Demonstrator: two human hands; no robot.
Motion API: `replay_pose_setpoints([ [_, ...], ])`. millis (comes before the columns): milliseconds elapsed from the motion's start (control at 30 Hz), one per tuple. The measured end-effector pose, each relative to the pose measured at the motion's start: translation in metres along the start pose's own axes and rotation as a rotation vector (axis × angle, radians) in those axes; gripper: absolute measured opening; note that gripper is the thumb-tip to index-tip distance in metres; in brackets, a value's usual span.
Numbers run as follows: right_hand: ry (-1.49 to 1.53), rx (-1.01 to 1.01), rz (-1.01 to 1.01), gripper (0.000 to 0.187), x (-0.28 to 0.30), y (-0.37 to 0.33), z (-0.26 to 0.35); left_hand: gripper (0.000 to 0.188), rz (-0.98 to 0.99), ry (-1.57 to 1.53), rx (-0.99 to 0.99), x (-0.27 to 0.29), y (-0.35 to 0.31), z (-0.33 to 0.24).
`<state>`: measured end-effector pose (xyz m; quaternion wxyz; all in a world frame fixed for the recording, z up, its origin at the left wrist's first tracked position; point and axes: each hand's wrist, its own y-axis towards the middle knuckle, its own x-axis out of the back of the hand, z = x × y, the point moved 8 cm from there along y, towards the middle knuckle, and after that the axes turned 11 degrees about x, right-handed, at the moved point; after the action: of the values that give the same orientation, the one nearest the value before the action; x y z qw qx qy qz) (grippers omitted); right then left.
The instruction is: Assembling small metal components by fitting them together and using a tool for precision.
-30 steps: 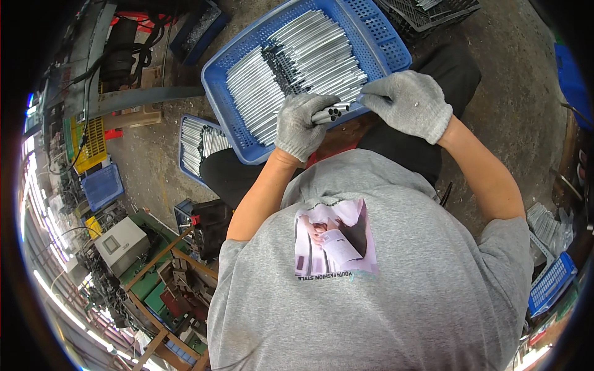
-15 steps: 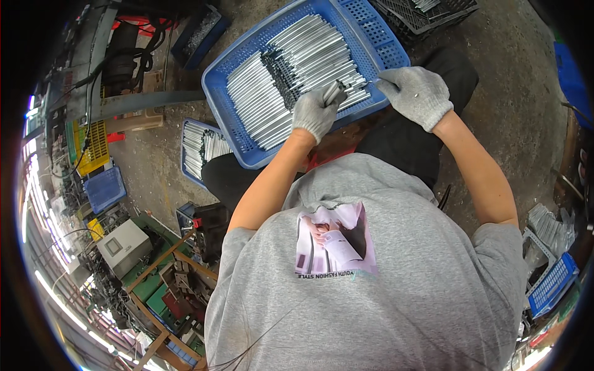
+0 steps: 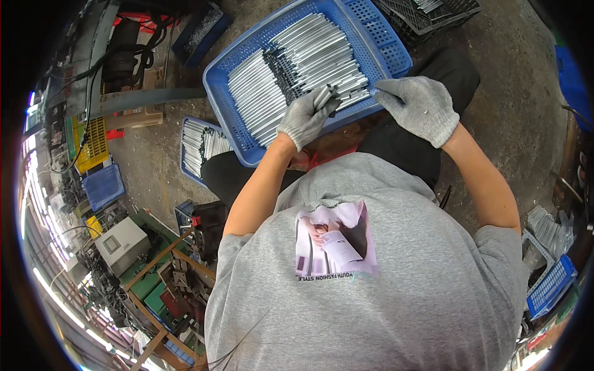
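Note:
A blue perforated plastic basket holds rows of silvery metal tubes, with dark ends along the middle of the stack. My left hand, in a grey knitted glove, is closed around a few short metal tubes above the basket's near side. Their open ends point up and away. My gloved right hand is by the basket's right rim, thumb and fingers pinched together. A small bluish bit shows at its fingertips, too small to name.
A smaller blue basket of tubes stands on the floor at left. Black crates are at far right, and a dark blue bin at far left. Machinery with a grey control box fills the left side. A blue basket lies at lower right.
My left hand has drawn slightly back and left with the tubes, which have shifted in its grip. My right hand has come a little nearer to me, still pinched.

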<state>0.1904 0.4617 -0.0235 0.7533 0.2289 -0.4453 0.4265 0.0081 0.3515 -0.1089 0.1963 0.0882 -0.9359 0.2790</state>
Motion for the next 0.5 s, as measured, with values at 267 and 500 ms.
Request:
replay_pose_setpoints([
  [267, -0.067, 0.289, -0.203, 0.019, 0.005, -0.002, 0.025, 0.022, 0.078, -0.056, -0.052, 0.009, -0.022, -0.009],
  [500, -0.149, 0.345, -0.188, 0.019, 0.003, 0.001, 0.029, 0.025, 0.124, -0.134, -0.044, 0.003, -0.021, 0.006],
])
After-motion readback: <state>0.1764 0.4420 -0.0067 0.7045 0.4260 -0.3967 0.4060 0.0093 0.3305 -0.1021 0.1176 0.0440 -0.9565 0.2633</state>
